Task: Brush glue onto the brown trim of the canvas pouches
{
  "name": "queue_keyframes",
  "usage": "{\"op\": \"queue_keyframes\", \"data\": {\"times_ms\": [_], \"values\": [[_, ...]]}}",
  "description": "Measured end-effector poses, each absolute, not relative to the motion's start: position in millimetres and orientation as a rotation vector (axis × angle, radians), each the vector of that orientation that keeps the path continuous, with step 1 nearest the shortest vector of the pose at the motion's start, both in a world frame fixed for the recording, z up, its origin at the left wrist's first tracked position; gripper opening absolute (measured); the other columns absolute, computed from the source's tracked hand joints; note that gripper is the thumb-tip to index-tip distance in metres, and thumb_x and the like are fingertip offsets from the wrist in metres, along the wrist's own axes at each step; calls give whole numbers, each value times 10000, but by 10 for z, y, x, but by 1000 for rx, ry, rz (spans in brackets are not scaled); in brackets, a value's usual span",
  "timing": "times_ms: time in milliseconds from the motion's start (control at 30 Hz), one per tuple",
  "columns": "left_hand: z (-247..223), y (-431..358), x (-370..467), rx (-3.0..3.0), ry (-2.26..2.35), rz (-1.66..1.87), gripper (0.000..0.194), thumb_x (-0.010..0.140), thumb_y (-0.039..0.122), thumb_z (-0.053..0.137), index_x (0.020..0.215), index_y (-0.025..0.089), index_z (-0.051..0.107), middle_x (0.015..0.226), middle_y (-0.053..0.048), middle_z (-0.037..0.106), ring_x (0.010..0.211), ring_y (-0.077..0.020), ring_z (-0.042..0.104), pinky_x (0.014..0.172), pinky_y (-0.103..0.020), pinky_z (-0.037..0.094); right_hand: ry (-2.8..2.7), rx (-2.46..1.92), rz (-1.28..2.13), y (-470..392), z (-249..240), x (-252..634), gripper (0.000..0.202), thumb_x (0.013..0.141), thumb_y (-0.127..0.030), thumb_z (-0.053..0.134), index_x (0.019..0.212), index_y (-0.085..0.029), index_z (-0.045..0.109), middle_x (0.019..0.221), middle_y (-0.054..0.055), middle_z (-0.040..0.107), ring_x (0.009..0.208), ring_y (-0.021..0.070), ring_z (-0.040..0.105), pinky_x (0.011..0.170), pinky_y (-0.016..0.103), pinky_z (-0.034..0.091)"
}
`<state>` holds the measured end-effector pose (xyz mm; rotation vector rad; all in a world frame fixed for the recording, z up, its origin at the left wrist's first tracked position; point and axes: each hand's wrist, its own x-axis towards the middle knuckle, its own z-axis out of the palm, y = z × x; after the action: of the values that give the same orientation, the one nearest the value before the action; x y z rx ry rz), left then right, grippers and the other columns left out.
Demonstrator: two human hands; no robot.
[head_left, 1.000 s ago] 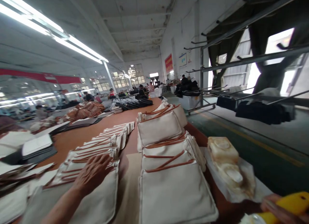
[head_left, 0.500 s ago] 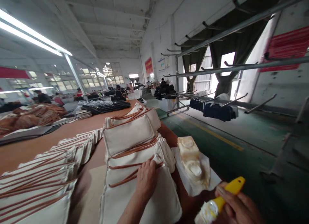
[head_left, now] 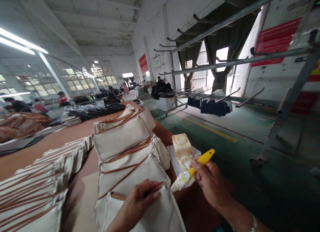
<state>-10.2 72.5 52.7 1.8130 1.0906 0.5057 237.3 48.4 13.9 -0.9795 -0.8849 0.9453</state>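
My left hand pinches the upper right corner of the nearest cream bag, which has brown edging or a strap along its top; the fingertips partly hide that corner. My right hand grips a brush by its yellow handle. Thick whitish paste coats the bristles, which hover close to the bag's corner; I cannot tell if they touch it. Behind the brush, a crusted plastic container stands on a white sheet, partly covered by the right hand and brush.
More cream bags lean in a stack ahead. A long row of them lies on the brown table at left. Black goods under plastic lie farther back. A metal rack with prongs stands right; people work in the distance.
My left hand has shifted down and left to the nearest bag's corner. My right hand has brought the brush up and left, beside that corner. The view has turned slightly right.
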Motion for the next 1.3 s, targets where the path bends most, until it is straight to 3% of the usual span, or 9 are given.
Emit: {"op": "queue_keyframes", "data": {"times_ms": [100, 267, 400, 533, 733, 867, 1033, 1167, 1300], "values": [[534, 638, -72, 1702, 1041, 521, 325, 872, 423, 612, 1060, 185, 729, 967, -34, 691, 942, -213, 602, 826, -273, 441, -959, -965, 986, 468, 215, 2226, 385, 886, -543, 672, 846, -169, 590, 592, -37, 447, 530, 135, 423, 493, 235, 385], [437, 570, -45, 1641, 1022, 497, 374, 849, 482, 639, 1039, 174, 732, 925, -28, 675, 882, -193, 592, 778, -258, 435, -1176, -1025, 751, 468, 308, 2133, 412, 901, -565, 627, 824, -161, 647, 757, 61, 623, 709, 216, 583, 674, 288, 498], [274, 578, -89, 1608, 989, 530, 418, 837, 527, 637, 1037, 171, 726, 895, -25, 676, 838, -179, 587, 745, -252, 438, -1201, -1073, 637, 475, 335, 2251, 410, 927, -554, 598, 842, -157, 655, 712, 44, 605, 669, 209, 570, 649, 286, 490], [202, 589, -112, 1558, 951, 523, 443, 837, 525, 644, 1110, 179, 694, 940, -40, 698, 847, -183, 596, 735, -258, 449, -1151, -1046, 747, 421, 340, 2255, 394, 934, -549, 595, 870, -163, 639, 705, 31, 600, 622, 191, 554, 575, 269, 469], [273, 458, -75, 1669, 942, 564, 363, 871, 500, 616, 1018, 177, 695, 905, -35, 674, 853, -176, 608, 734, -240, 460, -1270, -1060, 582, 414, 287, 2234, 370, 944, -514, 590, 823, -171, 659, 763, 71, 642, 732, 237, 604, 716, 312, 484], [151, 323, -60, 1991, 1077, 814, 234, 882, 410, 620, 833, 184, 656, 754, 2, 594, 675, -120, 580, 619, -197, 444, -1136, -1093, 702, 431, 257, 2394, 380, 938, -530, 597, 875, -158, 646, 711, 36, 595, 638, 193, 540, 585, 271, 444], [7, 168, -40, 2514, 1025, 928, 90, 881, 281, 632, 818, 220, 613, 717, 7, 614, 621, -107, 601, 545, -165, 431, -1035, -986, 955, 402, 323, 2375, 399, 898, -554, 643, 872, -158, 598, 587, -41, 448, 513, 131, 396, 473, 234, 342], [-4, 70, -42, 2601, 1039, 990, 129, 887, 336, 627, 804, 240, 603, 678, 21, 637, 568, -101, 612, 512, -155, 447, -1153, -949, 1128, 323, 360, 2232, 395, 885, -552, 652, 836, -165, 590, 598, -45, 445, 515, 121, 382, 479, 229, 318], [-41, -15, -29, 2449, 1283, 1057, 250, 843, 428, 662, 731, 240, 540, 567, 63, 595, 451, -84, 534, 434, -152, 407, -1261, -929, 1257, 228, 327, 2233, 390, 911, -541, 609, 808, -164, 596, 559, -51, 419, 504, 119, 363, 489, 235, 297]]}}
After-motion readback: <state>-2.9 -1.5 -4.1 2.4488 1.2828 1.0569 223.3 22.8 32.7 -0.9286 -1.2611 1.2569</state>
